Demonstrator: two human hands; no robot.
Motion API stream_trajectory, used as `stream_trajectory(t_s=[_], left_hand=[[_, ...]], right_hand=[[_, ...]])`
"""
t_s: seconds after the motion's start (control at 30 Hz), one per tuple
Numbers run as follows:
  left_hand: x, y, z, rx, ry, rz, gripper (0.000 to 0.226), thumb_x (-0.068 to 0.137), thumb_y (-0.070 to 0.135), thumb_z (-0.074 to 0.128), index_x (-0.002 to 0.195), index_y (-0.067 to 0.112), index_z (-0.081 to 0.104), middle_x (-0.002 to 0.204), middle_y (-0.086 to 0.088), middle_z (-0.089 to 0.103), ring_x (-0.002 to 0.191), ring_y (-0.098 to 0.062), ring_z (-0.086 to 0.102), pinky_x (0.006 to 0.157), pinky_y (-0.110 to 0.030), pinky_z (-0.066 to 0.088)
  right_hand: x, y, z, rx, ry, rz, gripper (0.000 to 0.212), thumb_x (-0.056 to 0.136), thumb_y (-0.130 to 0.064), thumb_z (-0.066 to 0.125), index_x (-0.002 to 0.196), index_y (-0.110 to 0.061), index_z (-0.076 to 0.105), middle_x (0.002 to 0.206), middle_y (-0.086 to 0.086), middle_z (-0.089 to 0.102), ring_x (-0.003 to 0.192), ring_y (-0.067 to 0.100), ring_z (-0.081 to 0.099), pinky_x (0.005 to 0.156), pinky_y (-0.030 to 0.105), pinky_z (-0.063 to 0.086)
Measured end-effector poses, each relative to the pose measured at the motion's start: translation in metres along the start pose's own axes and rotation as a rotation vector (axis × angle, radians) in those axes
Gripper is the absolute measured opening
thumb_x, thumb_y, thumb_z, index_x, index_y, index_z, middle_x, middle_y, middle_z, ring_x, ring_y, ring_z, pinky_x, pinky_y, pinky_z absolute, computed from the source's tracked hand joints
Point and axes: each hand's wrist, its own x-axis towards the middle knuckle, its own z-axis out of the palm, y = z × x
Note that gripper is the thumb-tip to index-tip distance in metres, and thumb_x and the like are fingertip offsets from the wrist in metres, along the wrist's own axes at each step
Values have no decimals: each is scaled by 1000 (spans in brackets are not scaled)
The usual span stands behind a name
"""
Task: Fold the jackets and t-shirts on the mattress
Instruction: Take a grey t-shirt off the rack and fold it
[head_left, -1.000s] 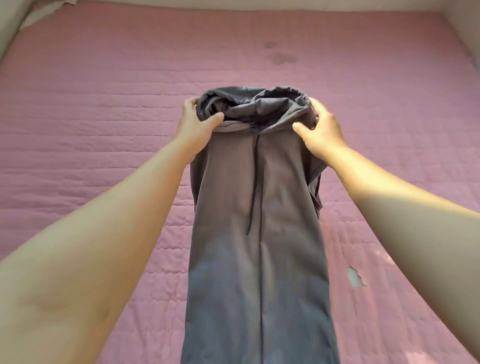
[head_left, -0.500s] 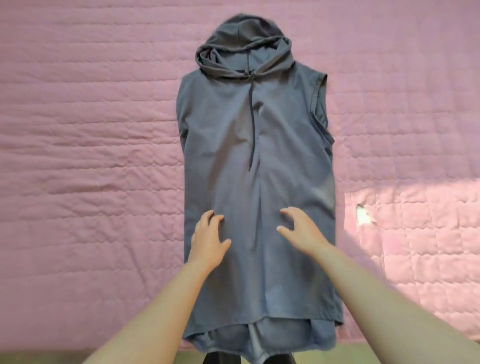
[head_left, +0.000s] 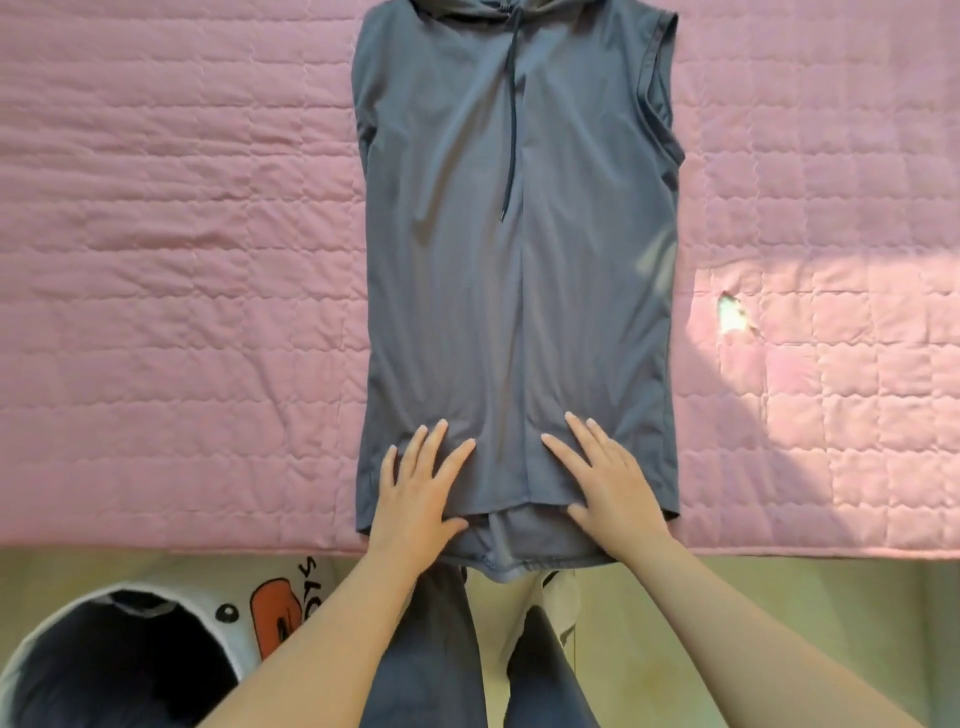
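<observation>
Here our left hand (head_left: 418, 486) and right hand (head_left: 610, 480) press flat, fingers straight and fanned, on the hem end of the one grey sleeveless hooded jacket (head_left: 514, 260), spread face-up on the one pink quilted mattress (head_left: 182, 260). We judge this the smoothing step; next, a side should fold inward toward the middle. One white round basket (head_left: 208, 605) stands beside us.

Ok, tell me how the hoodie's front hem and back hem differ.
The front hem ends on the pink mattress; the back hem hangs lower, past the mattress edge. The front hem runs across the full width; the back hem shows as a narrower strip between the left hand and right hand. Both are the same grey fabric.
</observation>
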Motion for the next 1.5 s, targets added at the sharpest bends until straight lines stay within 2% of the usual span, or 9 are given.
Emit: stream_trajectory(t_s=[0.13,0.23,0.4,0.53,0.83,1.1,1.23,1.37,1.5], left_hand=[[-19,-7,10,-75,228,-269,89,69,33,82,144,30,34,151,-9,23,140,-35,21,109,-58,25],[-27,-7,9,-198,281,-408,79,76,10,73,142,27,35,147,-8,25,136,-34,27,109,-57,29],[-35,-6,2,-550,478,-433,36,81,-11,51,110,10,60,110,-10,49,103,-31,54,86,-39,45],[-41,-15,-1,-506,513,-488,41,78,-13,50,110,11,57,111,-11,47,100,-30,52,85,-40,45],[-40,-33,4,-392,260,-461,42,77,-13,56,111,11,51,113,-14,41,89,-35,53,80,-48,48],[-50,-40,-6,-491,474,-533,26,77,-14,48,88,9,51,96,-6,44,80,-25,45,69,-33,33],[-59,-41,-12,-625,585,-632,28,77,-17,44,91,7,51,102,-9,43,83,-22,43,76,-29,34],[-67,-42,-20,-654,630,-636,32,76,-18,43,88,10,51,101,-9,43,84,-22,44,77,-26,32],[-70,-81,-27,-761,772,-894,36,74,-14,40,80,20,48,104,-14,49,86,-30,52,86,-37,46]], right_hand=[[-12,12,2,188,376,132,28,74,-3,56,99,-15,62,105,9,65,98,35,62,78,42,48],[-24,19,-2,555,438,434,18,96,-8,47,112,-9,53,102,20,64,95,41,58,69,40,36],[-46,31,-6,761,503,521,19,101,-20,44,110,-4,48,96,13,59,96,37,56,68,33,28],[-57,41,-7,725,582,503,17,99,-21,51,103,-5,52,90,2,54,88,31,55,68,30,31],[-50,57,12,569,283,495,39,69,-28,84,93,-22,54,105,8,52,102,23,46,87,38,43],[-48,46,-16,984,729,742,17,91,0,36,101,-12,31,82,1,45,82,23,42,69,26,28],[-56,54,-31,1129,785,713,26,91,-5,54,106,-16,36,99,8,52,87,20,50,62,17,37],[-71,78,-32,585,483,483,26,73,6,70,95,-4,64,87,10,61,81,26,55,69,26,35],[-93,108,-48,381,657,578,44,60,21,43,83,-5,70,94,21,61,93,37,57,83,33,41]])
